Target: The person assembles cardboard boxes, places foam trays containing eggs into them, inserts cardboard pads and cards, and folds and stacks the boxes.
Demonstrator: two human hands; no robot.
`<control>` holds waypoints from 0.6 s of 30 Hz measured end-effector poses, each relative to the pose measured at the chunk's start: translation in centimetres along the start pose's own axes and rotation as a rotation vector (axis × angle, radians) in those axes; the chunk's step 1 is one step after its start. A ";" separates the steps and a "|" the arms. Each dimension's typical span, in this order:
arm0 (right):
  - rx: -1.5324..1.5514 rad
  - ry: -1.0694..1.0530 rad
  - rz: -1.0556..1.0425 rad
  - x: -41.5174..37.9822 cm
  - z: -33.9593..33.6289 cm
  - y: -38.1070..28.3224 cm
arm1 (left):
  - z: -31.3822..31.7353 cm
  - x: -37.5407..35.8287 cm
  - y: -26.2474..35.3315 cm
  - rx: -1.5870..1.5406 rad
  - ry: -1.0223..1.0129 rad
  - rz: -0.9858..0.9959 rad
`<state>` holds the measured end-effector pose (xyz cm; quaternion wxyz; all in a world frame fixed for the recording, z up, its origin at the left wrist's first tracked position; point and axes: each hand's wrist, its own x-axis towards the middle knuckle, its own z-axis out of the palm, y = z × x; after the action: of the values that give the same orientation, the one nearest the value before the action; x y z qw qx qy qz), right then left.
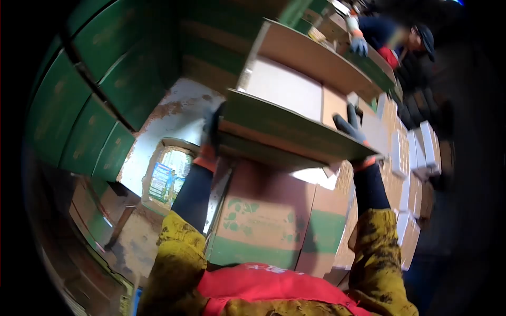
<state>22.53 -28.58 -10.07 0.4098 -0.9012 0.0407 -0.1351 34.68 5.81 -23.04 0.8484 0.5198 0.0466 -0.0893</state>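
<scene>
An open, shallow cardboard box [279, 126] is held up in front of me, tilted, with a green and brown outside and a pale bottom inside. My left hand [208, 131], in a dark glove with an orange cuff, is pressed against its left end; those fingers are dim and partly hidden. My right hand [352, 125], in a grey glove, grips the right end, with its fingers inside the box. Below it stands a closed brown carton [266, 210] with green print and a green band.
Green boxes [74, 116] are stacked at the left. Near my left forearm, a small open box [171, 174] holds colourful packets. White and brown boxes [408, 158] line the right. A co-worker [382, 34] in gloves and a cap bends over boxes at the upper right.
</scene>
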 end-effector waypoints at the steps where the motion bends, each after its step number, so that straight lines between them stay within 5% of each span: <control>1: 0.009 -0.014 -0.038 0.1 0.0 1.9 | -1.1 0.3 -1.4 0.188 -0.011 0.123; 4: 0.730 0.065 -0.026 -4.9 0.1 -1.2 | -6.7 1.0 -4.2 0.727 -0.043 0.423; 6: 0.467 0.175 -0.023 -13.2 -1.3 2.9 | -8.7 0.1 -5.2 0.638 -0.053 0.407; 7: 0.329 0.185 -0.026 -15.7 -1.2 3.7 | -7.5 -1.2 -4.5 0.055 0.051 0.096; 8: 0.192 0.188 -0.037 -18.3 -1.5 4.6 | -7.9 -4.6 -6.0 0.135 0.011 0.357; 9: 0.128 0.322 0.153 -22.0 -2.2 5.6 | -2.9 -12.8 -1.5 0.379 -0.020 0.109; 12: -0.127 0.474 0.696 -34.0 -4.4 11.0 | -7.5 -21.5 -9.5 1.169 -0.143 0.459; 13: -0.104 0.418 0.737 -37.2 -4.0 14.1 | -5.5 -24.5 -9.6 1.081 -0.074 0.210; 14: -0.080 0.350 0.773 -39.6 -2.5 17.4 | -7.1 -24.4 -12.3 1.422 -0.028 0.142; 16: -0.233 0.389 0.539 -40.9 0.4 18.1 | -4.5 -25.9 -12.5 1.483 0.105 0.133; 18: -0.202 0.267 0.645 -39.5 0.9 16.4 | -1.9 -26.9 -11.5 1.478 0.186 0.161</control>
<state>-14.58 -31.53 -31.22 0.3312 -0.8524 0.3892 -0.1107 6.10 5.18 -29.29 0.2745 0.9615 0.0076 0.0093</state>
